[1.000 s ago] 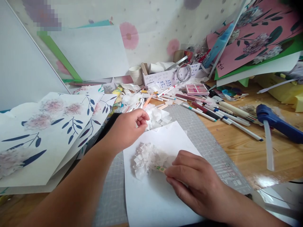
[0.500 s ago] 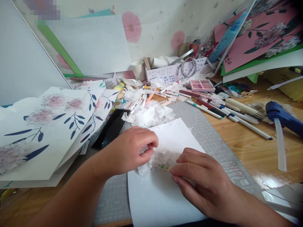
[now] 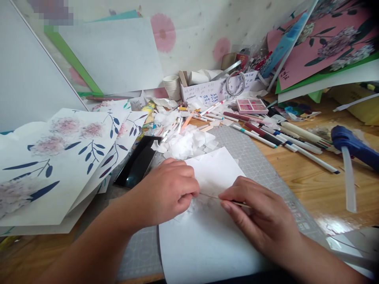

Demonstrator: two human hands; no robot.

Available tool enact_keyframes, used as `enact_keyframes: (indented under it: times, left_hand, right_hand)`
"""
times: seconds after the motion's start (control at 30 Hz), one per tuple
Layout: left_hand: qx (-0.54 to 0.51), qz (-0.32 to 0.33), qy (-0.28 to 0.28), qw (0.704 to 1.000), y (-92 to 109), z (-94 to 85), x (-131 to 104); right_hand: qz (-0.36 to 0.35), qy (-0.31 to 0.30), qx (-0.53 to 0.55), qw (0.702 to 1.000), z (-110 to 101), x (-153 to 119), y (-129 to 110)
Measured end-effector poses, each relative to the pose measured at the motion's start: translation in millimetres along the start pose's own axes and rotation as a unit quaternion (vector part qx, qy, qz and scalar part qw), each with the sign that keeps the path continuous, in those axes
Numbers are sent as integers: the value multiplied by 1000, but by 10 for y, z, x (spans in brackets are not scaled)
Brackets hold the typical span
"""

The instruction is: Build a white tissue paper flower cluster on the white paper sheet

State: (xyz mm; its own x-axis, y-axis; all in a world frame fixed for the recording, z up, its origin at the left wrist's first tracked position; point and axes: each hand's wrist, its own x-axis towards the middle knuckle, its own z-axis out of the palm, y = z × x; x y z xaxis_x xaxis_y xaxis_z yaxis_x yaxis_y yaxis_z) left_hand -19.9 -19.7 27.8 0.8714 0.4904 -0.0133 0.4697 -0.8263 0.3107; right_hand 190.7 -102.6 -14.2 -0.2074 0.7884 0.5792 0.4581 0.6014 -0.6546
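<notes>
My left hand (image 3: 167, 192) is curled over a cluster of small white tissue pieces (image 3: 199, 202) glued on a white sheet of paper (image 3: 204, 236). Its fingertips pinch at the end of a thin wooden stick (image 3: 212, 197). My right hand (image 3: 260, 221) grips that stick from the other side, fingertips close to the left hand's. Most of the tissue cluster is hidden under my left hand. The sheet lies on a grey cutting mat (image 3: 254, 165).
A heap of loose white tissue squares (image 3: 189, 144) lies just behind the sheet, beside a black phone (image 3: 137, 161). Flower paintings (image 3: 59, 157) are stacked at left. Several markers (image 3: 266, 136) and a blue glue gun (image 3: 353, 148) lie at right; paper cups (image 3: 172, 87) stand at the back.
My left hand came back from the tissue heap onto the glued cluster. My right hand shifted, and the thin stick now shows between both hands' fingertips.
</notes>
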Motion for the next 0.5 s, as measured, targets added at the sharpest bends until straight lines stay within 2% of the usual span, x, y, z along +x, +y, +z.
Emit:
enact_keyframes:
  times: [0.37,0.5]
  left_hand:
    - [-12,-5,-20,1000,22,-24,5]
    - [-31,-34,3,999,18,-18,19]
  right_hand:
    - [-36,-50,-25,998,66,-33,11]
    - [-48,-74,-49,995,93,-26,1]
